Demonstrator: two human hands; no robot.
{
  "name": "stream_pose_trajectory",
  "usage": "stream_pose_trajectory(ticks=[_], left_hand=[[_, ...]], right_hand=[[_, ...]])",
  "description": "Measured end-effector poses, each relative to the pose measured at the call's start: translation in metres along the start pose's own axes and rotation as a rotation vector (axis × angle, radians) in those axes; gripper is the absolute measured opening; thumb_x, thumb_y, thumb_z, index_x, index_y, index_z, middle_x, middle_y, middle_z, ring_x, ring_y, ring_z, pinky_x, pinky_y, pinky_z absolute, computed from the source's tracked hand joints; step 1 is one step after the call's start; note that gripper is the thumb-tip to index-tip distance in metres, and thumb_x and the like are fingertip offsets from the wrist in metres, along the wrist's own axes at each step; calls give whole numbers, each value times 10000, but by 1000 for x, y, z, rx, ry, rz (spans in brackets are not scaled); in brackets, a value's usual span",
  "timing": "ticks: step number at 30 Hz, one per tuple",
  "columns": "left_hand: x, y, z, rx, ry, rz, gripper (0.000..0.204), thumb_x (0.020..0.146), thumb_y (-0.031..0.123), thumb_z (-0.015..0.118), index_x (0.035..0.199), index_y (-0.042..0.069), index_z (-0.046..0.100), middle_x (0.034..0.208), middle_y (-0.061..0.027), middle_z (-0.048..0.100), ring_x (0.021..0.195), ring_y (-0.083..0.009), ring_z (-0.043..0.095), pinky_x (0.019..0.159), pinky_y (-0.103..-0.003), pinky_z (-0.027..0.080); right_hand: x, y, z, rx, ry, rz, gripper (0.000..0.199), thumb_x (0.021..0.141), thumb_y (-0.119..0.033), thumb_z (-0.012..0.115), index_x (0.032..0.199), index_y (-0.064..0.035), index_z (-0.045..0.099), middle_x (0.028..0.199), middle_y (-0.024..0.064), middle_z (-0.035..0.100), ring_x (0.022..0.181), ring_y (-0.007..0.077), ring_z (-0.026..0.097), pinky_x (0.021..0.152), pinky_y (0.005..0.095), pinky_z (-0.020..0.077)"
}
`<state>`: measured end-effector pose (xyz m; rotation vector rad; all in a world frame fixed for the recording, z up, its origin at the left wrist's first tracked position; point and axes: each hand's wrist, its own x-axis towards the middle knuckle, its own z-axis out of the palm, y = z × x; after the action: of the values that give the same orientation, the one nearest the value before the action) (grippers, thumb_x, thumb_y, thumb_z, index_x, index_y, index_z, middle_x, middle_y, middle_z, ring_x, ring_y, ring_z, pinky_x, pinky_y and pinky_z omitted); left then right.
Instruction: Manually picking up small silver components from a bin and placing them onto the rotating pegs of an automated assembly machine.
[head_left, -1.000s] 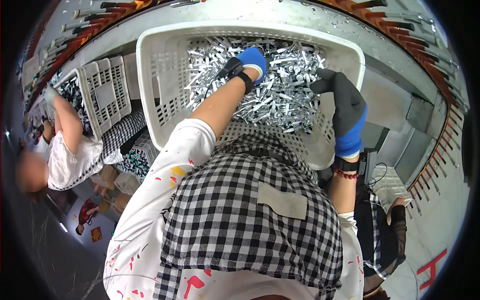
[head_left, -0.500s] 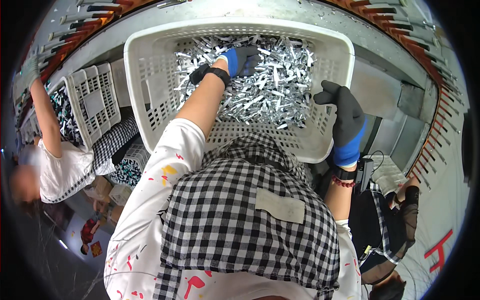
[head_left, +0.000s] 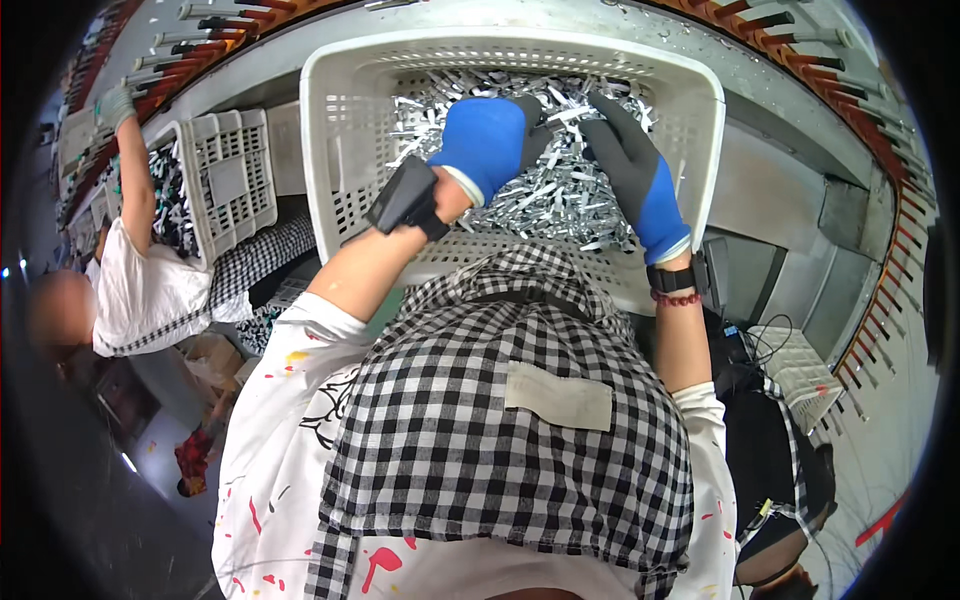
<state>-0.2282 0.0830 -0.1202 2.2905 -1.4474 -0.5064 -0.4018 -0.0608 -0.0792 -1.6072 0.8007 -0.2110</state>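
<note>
A large white perforated plastic basket (head_left: pixel 512 42) stands in front of me. It holds a deep heap of small, slim silver metal pieces (head_left: pixel 545 205). My left hand (head_left: pixel 488 143), in a blue and dark grey glove, is over the middle of the heap. Its fingers curl inward at the pieces, and what they grip, if anything, is hidden. My right hand (head_left: pixel 632 165), gloved the same way, reaches over the basket's right side. Its grey fingers are apart and point toward the left hand, just above the heap. No piece shows clearly in them.
Along the back runs a grey metal ledge (head_left: pixel 270 55). Beyond it, rows of upright rods on orange-brown rails (head_left: pixel 885 165) curve to both sides. At left, a co-worker's gloved hand (head_left: pixel 117 106) reaches toward the rods beside another white basket (head_left: pixel 232 165). A person sits at lower right.
My right hand has come from beyond the basket's right rim in over the heap. My left hand has turned and lifted nearer, its fingers facing the right hand.
</note>
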Motion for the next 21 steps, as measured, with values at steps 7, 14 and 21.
stream_pose_trajectory(ticks=[7, 14, 21], left_hand=[[-8, 19, -68, 196, 91, 243, 238, 967, 358, 740, 916, 126, 718, 658, -146, 653, 592, -386, 647, 573, -494, 502], [7, -6, -133, 56, 398, 389, 326, 922, 208, 786, 1238, 140, 743, 901, -127, 751, 695, -325, 691, 632, -449, 540], [111, -121, -233, -707, 974, -19, 447, 1104, 412, 593, 1171, 6, 767, 923, -81, 758, 872, -181, 699, 822, -317, 523]], right_hand=[[21, -12, 0, 106, -146, 56, 359, 1037, -268, 706, 1277, -6, 751, 954, 45, 763, 787, 103, 672, 716, 285, 543], [0, -43, 4, 310, 39, 10, 247, 1046, -162, 686, 1145, 51, 761, 900, 62, 749, 752, 108, 659, 695, 277, 532], [-4, -52, -7, 336, 319, -158, 293, 1073, -152, 657, 1283, 37, 735, 1018, 80, 773, 842, 118, 686, 782, 265, 543]])
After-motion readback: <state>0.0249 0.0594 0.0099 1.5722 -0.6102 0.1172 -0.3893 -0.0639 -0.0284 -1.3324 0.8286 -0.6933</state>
